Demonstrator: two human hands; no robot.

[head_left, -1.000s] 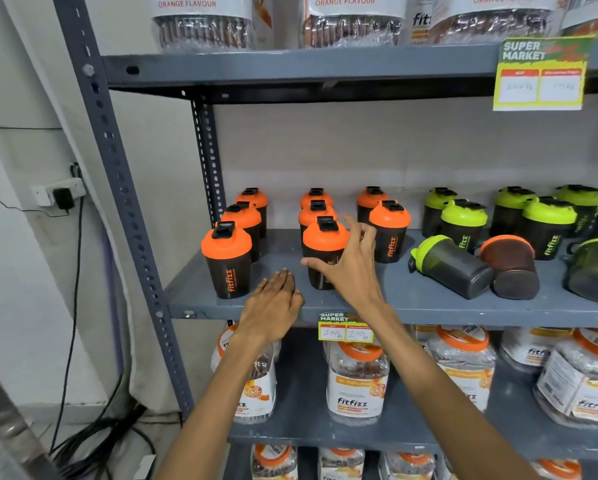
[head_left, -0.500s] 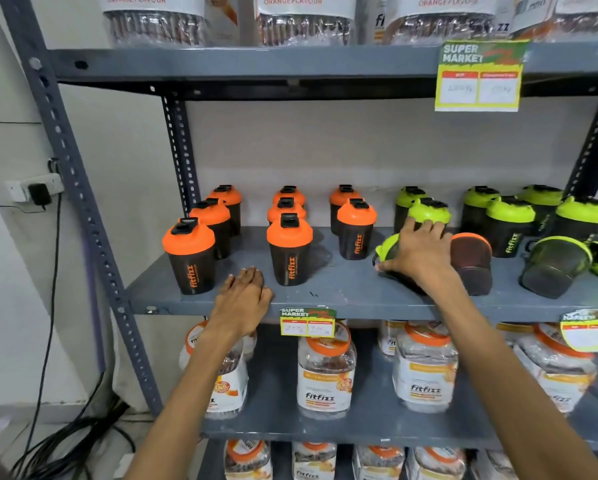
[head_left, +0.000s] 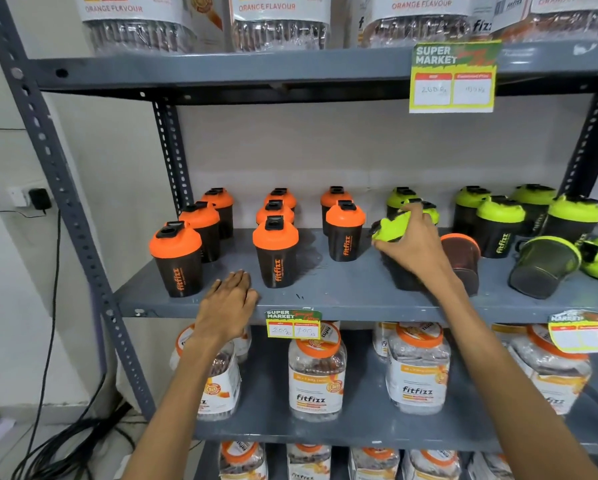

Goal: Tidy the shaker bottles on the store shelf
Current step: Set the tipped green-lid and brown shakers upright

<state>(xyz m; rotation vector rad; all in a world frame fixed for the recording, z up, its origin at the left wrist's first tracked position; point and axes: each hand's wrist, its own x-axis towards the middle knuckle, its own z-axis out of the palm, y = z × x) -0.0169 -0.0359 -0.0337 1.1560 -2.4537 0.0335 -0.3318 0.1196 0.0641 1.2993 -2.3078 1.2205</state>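
Black shaker bottles fill the grey middle shelf [head_left: 342, 296]. Several orange-lidded ones [head_left: 275, 251] stand upright in rows on the left, and green-lidded ones [head_left: 500, 225] stand at the back right. My right hand [head_left: 415, 247] is shut on a green-lidded shaker [head_left: 391, 230], which it holds tilted on the shelf. Right beside it an orange-lidded shaker [head_left: 462, 258] lies tipped over. Further right, two more green-lidded shakers [head_left: 543, 265] lie on their sides. My left hand [head_left: 228, 303] rests flat on the shelf's front edge, fingers apart, holding nothing.
Clear Fitfizz jars [head_left: 316, 375] with orange lids fill the shelves below, and larger jars [head_left: 280, 22] stand on the shelf above. Price tags [head_left: 451, 77] hang from the shelf edges. Grey uprights [head_left: 65, 188] frame the rack. A wall socket [head_left: 30, 199] and cables [head_left: 68, 445] are at the left.
My right hand left the front orange-lidded shaker, moved right, and took hold of the lying green-lidded shaker, now raising it toward upright. My left hand stayed on the shelf edge.
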